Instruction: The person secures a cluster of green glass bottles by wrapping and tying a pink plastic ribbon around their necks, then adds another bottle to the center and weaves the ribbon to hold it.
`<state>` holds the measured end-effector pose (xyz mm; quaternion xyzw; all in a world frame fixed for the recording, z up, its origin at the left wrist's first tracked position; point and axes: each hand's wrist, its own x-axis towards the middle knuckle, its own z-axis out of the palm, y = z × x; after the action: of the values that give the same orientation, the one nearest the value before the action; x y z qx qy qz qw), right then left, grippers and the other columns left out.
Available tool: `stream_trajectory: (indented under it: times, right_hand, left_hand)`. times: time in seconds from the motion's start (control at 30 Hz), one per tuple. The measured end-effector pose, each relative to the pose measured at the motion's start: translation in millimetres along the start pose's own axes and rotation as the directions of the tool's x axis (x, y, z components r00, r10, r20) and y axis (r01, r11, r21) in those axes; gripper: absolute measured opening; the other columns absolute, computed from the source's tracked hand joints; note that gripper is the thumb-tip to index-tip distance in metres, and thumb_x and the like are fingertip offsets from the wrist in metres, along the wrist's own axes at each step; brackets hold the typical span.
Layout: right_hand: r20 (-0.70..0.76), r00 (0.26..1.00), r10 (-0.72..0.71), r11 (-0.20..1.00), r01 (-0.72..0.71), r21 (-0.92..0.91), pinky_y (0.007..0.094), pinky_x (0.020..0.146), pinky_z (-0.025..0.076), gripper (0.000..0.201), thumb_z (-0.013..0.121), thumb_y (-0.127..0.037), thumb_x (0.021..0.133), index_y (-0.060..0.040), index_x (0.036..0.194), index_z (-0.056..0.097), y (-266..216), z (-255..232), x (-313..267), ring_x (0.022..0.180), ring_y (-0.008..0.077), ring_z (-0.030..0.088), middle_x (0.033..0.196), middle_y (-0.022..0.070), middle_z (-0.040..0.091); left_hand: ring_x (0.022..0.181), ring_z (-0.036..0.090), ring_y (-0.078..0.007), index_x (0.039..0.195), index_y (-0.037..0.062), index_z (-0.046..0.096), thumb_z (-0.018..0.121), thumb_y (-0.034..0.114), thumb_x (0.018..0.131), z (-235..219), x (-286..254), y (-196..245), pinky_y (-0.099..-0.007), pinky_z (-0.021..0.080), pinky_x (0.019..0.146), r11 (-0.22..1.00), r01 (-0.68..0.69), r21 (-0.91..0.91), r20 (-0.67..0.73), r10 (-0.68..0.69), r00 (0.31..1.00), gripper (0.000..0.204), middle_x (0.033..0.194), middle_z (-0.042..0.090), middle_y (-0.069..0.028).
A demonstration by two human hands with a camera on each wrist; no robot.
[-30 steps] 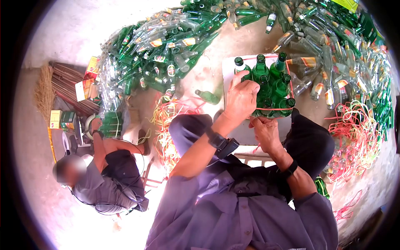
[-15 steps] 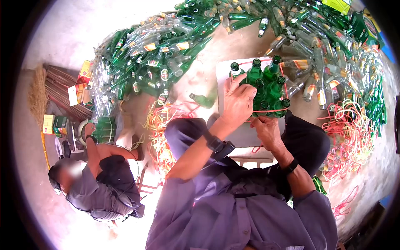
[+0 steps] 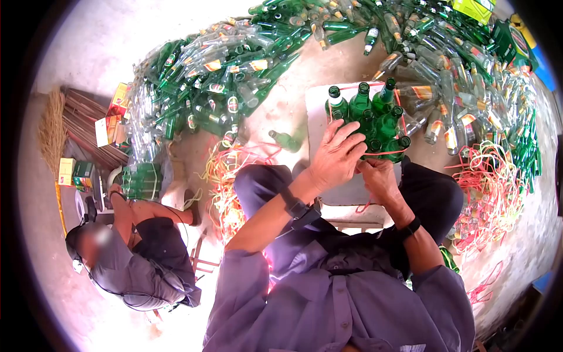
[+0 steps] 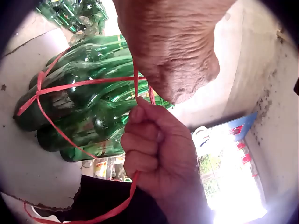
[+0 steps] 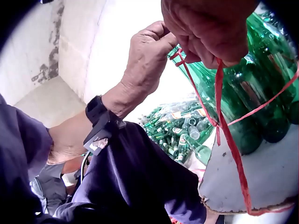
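Observation:
Green bottles (image 3: pixel 387 126) stand grouped on a white board (image 3: pixel 316 117), with red strap (image 3: pixel 387 154) around them. At their near left side, my left hand (image 3: pixel 331 158) has its fingers fanned beside the necks. In the right wrist view, the left hand (image 5: pixel 145 60) pinches at the strap, its fingertips partly hidden by my right hand (image 5: pixel 205 32). Below the bottles in the head view, my right hand (image 3: pixel 381 179) grips the strap. The left wrist view shows the right hand (image 4: pixel 159 144) curled round red strap (image 4: pixel 135 184), just under my left hand (image 4: pixel 168 46).
Heaped loose bottles (image 3: pixel 205 70) lie at the back left, and more bottles (image 3: pixel 457 76) at the right. Tangled strap (image 3: pixel 492 182) lies on both sides. One green bottle (image 3: pixel 285 139) lies left of the board. Another person (image 3: pixel 141 258) sits at the left.
My left hand has moved down slightly from the bottle necks, and its fingers have spread. The right hand stays near the bottles' lower edge. The seated person's arm has shifted.

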<state>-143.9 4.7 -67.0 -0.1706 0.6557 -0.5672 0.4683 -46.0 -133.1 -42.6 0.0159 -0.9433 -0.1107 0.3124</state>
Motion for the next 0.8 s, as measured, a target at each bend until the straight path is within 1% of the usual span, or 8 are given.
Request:
stream_trajectory:
  times: [0.07,0.2,0.27,0.37,0.5,0.57,0.67,0.8]
  right_hand:
    - [0.019,0.996,-0.087,0.996,0.086,0.035,0.0255,0.050,0.036,0.021,0.061,-0.013,0.090,-0.0014,0.075,0.068,5.4,-2.1,4.1,0.057,0.0047,0.047,0.064,-0.0036,0.057]
    - [0.046,0.999,0.010,0.999,-0.011,0.030,0.0261,0.047,0.033,0.020,0.061,-0.014,0.090,-0.0024,0.075,0.067,-3.4,-6.2,-1.3,0.053,0.0047,0.044,0.060,-0.0037,0.054]
    - [0.085,0.993,0.087,0.986,-0.098,0.132,0.0227,0.039,0.017,0.021,0.062,-0.018,0.094,-0.0051,0.076,0.061,-7.3,-4.8,-2.9,0.042,0.0007,0.027,0.053,-0.0101,0.036]
    - [0.161,0.979,0.127,0.944,-0.169,0.283,0.0229,0.039,0.017,0.023,0.062,-0.019,0.095,-0.0045,0.077,0.060,-11.5,-6.8,-8.0,0.041,0.0009,0.026,0.053,-0.0104,0.036]
    - [0.166,0.969,0.181,0.914,-0.228,0.336,0.0228,0.038,0.016,0.025,0.062,-0.021,0.096,-0.0045,0.078,0.059,-11.2,-11.9,-6.9,0.040,0.0007,0.026,0.053,-0.0104,0.036]
    - [0.186,0.961,0.203,0.918,-0.253,0.304,0.0234,0.040,0.019,0.021,0.060,-0.018,0.094,-0.0047,0.077,0.062,-12.1,-14.4,-6.9,0.042,0.0018,0.029,0.054,-0.0093,0.038]
    - [0.181,0.974,0.136,0.945,-0.182,0.272,0.0233,0.040,0.018,0.022,0.060,-0.018,0.095,-0.0046,0.078,0.062,-11.1,-11.5,-9.8,0.042,0.0016,0.028,0.054,-0.0098,0.037]
    - [0.183,0.973,0.142,0.947,-0.187,0.259,0.0227,0.040,0.018,0.024,0.061,-0.021,0.096,-0.0048,0.078,0.062,-7.4,-13.6,-10.0,0.043,0.0013,0.027,0.054,-0.0099,0.037]
  left_hand:
    - [0.123,0.055,-0.0275,0.098,0.0038,0.067,0.066,0.007,0.079,-0.2,-6.2,-1.2,-0.0510,0.037,0.111,0.997,0.014,-0.073,0.140,-0.004,0.990,0.019,0.110,0.063,-0.0076]
    - [0.122,0.055,-0.0287,0.100,0.0022,0.066,0.065,0.007,0.080,-4.9,-7.1,0.6,-0.0503,0.038,0.111,0.990,0.014,-0.139,0.125,0.004,0.992,0.021,0.112,0.063,-0.0090]
    - [0.123,0.055,-0.0308,0.103,0.0015,0.065,0.067,0.006,0.078,-3.9,-7.7,-0.1,-0.0502,0.039,0.111,0.993,0.022,-0.117,0.129,-0.007,0.992,0.025,0.115,0.063,-0.0106]
    - [0.129,0.052,-0.0333,0.106,0.0007,0.064,0.069,0.003,0.077,-1.2,-10.9,0.3,-0.0511,0.040,0.110,0.976,0.073,-0.203,0.060,-0.062,0.996,0.029,0.122,0.062,-0.0130]
    - [0.134,0.050,-0.0357,0.107,0.0016,0.065,0.070,0.001,0.075,-7.8,-15.5,0.7,-0.0532,0.039,0.110,0.957,0.110,-0.268,0.072,-0.094,0.993,0.032,0.132,0.060,-0.0144]
    - [0.136,0.049,-0.0347,0.108,0.0037,0.066,0.071,0.003,0.078,-17.0,-16.2,4.8,-0.0540,0.038,0.110,0.991,0.074,-0.112,0.128,-0.059,0.990,0.030,0.138,0.058,-0.0139]
    - [0.134,0.051,-0.0329,0.107,0.0061,0.068,0.073,0.006,0.080,-12.6,-19.0,-0.5,-0.0535,0.038,0.109,0.994,0.064,-0.085,0.156,-0.050,0.986,0.028,0.141,0.056,-0.0122]
    - [0.133,0.053,-0.0296,0.104,0.0073,0.070,0.074,0.008,0.081,-5.6,-24.7,-1.3,-0.0524,0.038,0.108,0.997,0.074,-0.025,0.155,-0.070,0.985,0.024,0.141,0.056,-0.0106]
